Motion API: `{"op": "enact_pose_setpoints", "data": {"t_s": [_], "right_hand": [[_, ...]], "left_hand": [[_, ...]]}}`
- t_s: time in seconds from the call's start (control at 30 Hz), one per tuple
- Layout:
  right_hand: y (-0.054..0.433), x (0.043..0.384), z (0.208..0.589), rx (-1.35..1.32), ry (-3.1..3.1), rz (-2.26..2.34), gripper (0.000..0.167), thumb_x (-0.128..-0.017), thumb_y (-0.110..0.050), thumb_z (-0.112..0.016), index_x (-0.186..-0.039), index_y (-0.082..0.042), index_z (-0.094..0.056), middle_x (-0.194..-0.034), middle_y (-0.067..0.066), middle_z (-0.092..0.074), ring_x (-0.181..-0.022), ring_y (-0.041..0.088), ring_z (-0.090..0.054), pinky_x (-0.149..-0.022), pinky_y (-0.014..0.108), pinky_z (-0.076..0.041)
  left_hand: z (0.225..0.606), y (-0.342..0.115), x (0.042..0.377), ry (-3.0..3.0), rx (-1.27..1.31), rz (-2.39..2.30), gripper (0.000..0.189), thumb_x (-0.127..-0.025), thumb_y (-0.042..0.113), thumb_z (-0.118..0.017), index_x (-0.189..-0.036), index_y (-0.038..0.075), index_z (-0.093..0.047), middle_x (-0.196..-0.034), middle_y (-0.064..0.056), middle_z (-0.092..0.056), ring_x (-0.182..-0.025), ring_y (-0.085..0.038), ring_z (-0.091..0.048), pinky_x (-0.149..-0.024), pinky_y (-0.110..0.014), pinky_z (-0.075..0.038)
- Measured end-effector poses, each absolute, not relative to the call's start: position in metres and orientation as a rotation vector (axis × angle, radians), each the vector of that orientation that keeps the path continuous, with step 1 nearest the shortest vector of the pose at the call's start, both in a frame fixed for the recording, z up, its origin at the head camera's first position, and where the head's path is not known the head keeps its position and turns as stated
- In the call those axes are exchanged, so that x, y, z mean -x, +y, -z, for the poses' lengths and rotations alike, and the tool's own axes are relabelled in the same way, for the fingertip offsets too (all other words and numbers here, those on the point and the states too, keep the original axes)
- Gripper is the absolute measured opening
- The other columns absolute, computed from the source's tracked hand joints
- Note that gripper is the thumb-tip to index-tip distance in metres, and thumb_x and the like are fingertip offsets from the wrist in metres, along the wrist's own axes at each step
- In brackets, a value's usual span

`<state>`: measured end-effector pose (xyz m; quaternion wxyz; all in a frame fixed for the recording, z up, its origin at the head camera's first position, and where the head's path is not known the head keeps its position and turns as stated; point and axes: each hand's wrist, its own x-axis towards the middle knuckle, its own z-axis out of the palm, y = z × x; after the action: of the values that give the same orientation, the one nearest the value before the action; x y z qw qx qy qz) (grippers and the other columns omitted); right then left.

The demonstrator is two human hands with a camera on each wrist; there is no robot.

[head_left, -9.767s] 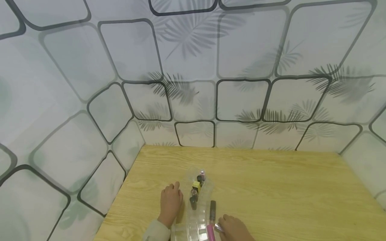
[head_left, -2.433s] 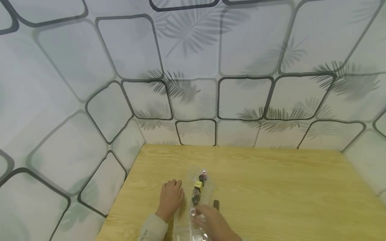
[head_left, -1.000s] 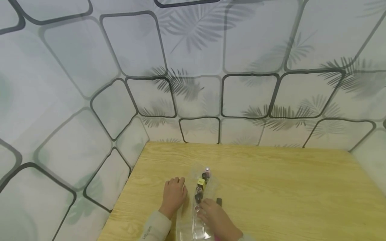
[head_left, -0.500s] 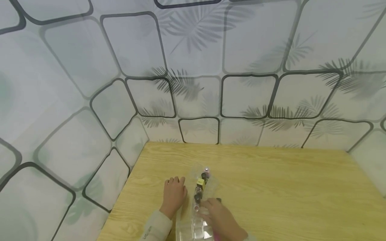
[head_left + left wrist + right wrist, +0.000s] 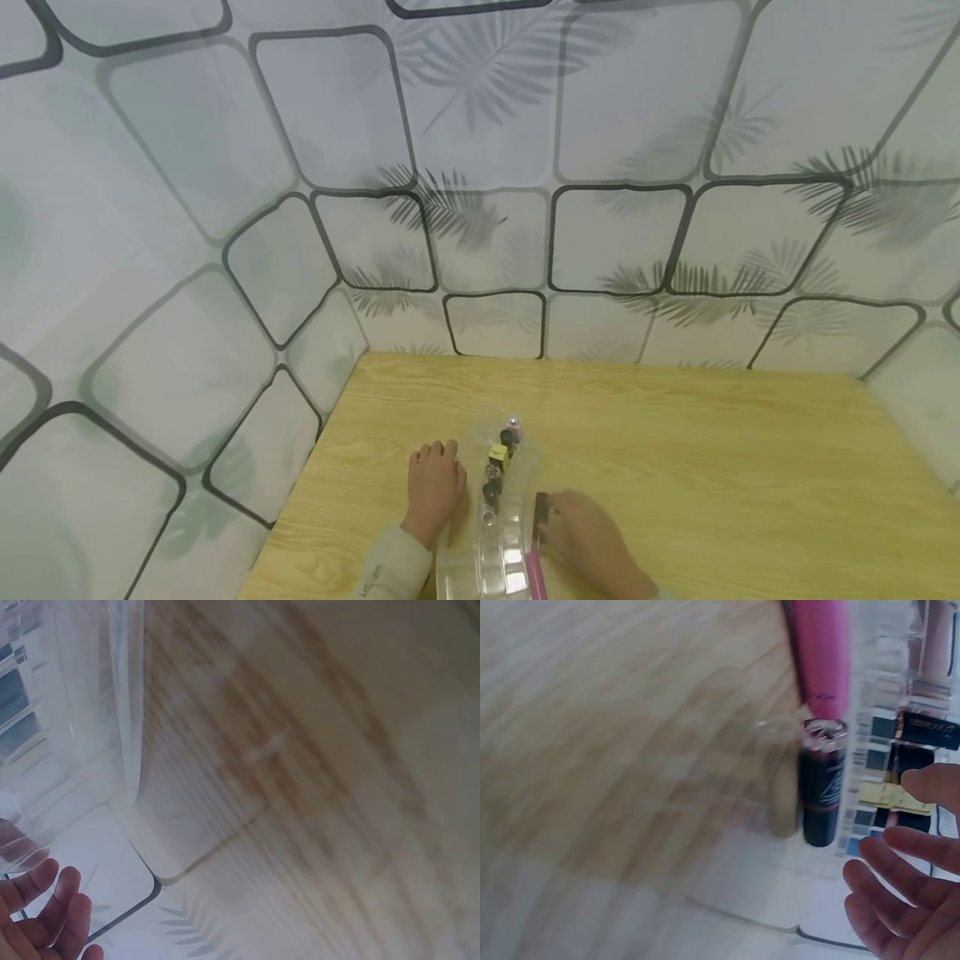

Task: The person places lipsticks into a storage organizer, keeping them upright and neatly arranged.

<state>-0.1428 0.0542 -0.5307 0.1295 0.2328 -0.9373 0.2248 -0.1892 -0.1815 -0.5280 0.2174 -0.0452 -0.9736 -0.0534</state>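
Note:
A clear plastic organizer (image 5: 457,573) with small compartments lies on the table. Several small cosmetics stand in a row in it, among them a yellow-topped one (image 5: 498,454), a black-capped one (image 5: 491,492) and a silver-ringed tube (image 5: 489,518). My left hand (image 5: 435,492) rests along the organizer's left side, fingers loosely bent and holding nothing; the left wrist view shows its fingertips (image 5: 71,885) near the clear wall. To the right, my right hand (image 5: 588,537) is at a black tube (image 5: 541,510). In the right wrist view its spread fingers (image 5: 889,911) hold nothing.
Along the organizer's right side, a pink tube (image 5: 536,577) lies end to end with the black tube. The wood-grain table (image 5: 712,467) stretches off to the right. A patterned wall covering (image 5: 600,242) rises behind its back edge.
My right hand has left the silver-ringed tube, now standing in the organizer's row, and moved right to the black tube. Earlier it held a silver-ended item beside the pink tube. The left hand stays put.

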Motion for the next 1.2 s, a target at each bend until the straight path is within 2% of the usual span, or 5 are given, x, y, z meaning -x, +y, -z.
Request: {"op": "enact_pose_setpoints", "data": {"t_s": [0.33,0.57,0.73,0.9,1.2], "right_hand": [[0.046,0.149,0.531,-0.499,-2.914,-0.721,0.033,-0.074,-0.027,-0.073,-0.093,-0.004,-0.061,-0.080,0.004,-0.059,-0.070,0.015,-0.055,-0.063,0.030,-0.050],[0.037,0.150,0.533,-0.456,-2.995,-0.748,0.045,-0.072,-0.027,-0.074,-0.098,0.006,-0.057,-0.077,0.006,-0.054,-0.065,0.014,-0.048,-0.057,0.031,-0.048],[0.036,0.150,0.538,-0.473,-2.960,-0.716,0.034,-0.072,-0.022,-0.073,-0.090,0.002,-0.057,-0.072,0.003,-0.050,-0.060,0.011,-0.043,-0.052,0.024,-0.040],[0.038,0.152,0.541,-0.489,-2.982,-0.680,0.020,-0.073,-0.011,-0.067,-0.087,0.001,-0.059,-0.072,0.004,-0.050,-0.061,0.013,-0.044,-0.053,0.026,-0.041],[0.042,0.157,0.538,-0.523,-3.002,-0.626,0.022,-0.073,-0.010,-0.070,-0.089,0.000,-0.061,-0.073,0.004,-0.052,-0.062,0.013,-0.046,-0.054,0.027,-0.044]], "left_hand": [[0.533,-0.180,0.191,-2.650,0.111,0.187,0.015,-0.077,0.013,-0.065,-0.089,0.007,-0.060,-0.073,-0.007,-0.061,-0.066,-0.020,-0.056,-0.065,-0.036,-0.047],[0.538,-0.180,0.192,-2.667,0.099,0.200,0.016,-0.077,0.014,-0.064,-0.091,0.007,-0.061,-0.075,-0.008,-0.062,-0.068,-0.022,-0.059,-0.068,-0.038,-0.049],[0.539,-0.180,0.192,-2.668,0.093,0.201,0.017,-0.077,0.013,-0.065,-0.092,0.007,-0.061,-0.075,-0.007,-0.062,-0.068,-0.022,-0.059,-0.069,-0.038,-0.049],[0.538,-0.180,0.192,-2.664,0.094,0.200,0.017,-0.077,0.013,-0.065,-0.092,0.007,-0.061,-0.075,-0.007,-0.062,-0.067,-0.022,-0.059,-0.068,-0.038,-0.049],[0.538,-0.181,0.192,-2.645,0.103,0.187,0.016,-0.077,0.013,-0.065,-0.092,0.008,-0.061,-0.073,-0.006,-0.061,-0.066,-0.021,-0.058,-0.067,-0.037,-0.049]]}}
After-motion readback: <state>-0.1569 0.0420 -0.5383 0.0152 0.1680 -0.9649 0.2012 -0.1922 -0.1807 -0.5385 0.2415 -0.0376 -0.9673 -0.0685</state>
